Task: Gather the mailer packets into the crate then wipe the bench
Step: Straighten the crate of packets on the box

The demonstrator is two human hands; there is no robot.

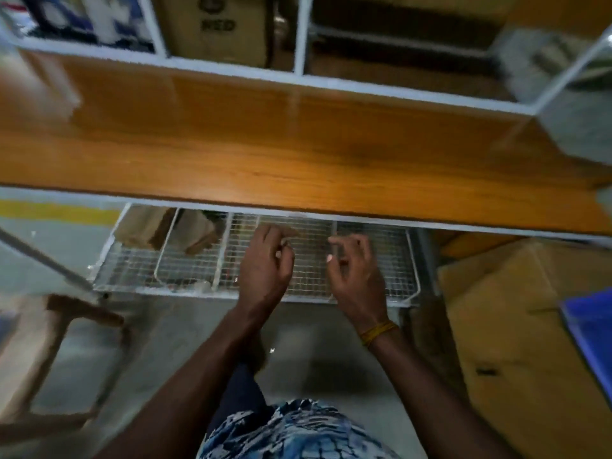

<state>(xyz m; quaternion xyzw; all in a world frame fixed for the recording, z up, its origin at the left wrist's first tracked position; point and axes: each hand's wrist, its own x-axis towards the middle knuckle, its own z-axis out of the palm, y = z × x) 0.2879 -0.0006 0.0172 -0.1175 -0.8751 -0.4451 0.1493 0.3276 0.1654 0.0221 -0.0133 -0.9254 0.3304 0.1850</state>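
Note:
The wooden bench top (298, 144) with its white frame runs across the view. Below it a white wire-mesh crate (374, 260) with dividers sticks out from under the bench edge. Brown mailer packets (145, 226) lie in its left compartments, partly hidden under the bench. My left hand (265, 263) and my right hand (356, 276) hover side by side over the crate's middle compartments. Their fingers are loosely curled and I see nothing held in either. The image is blurred.
A large cardboard box (516, 326) stands on the floor at the right, with a blue bin (592, 323) at its edge. A wooden stool (59, 326) is at the left. Behind the bench, shelves hold another cardboard box (215, 24) and grey plastic-wrapped goods (563, 61).

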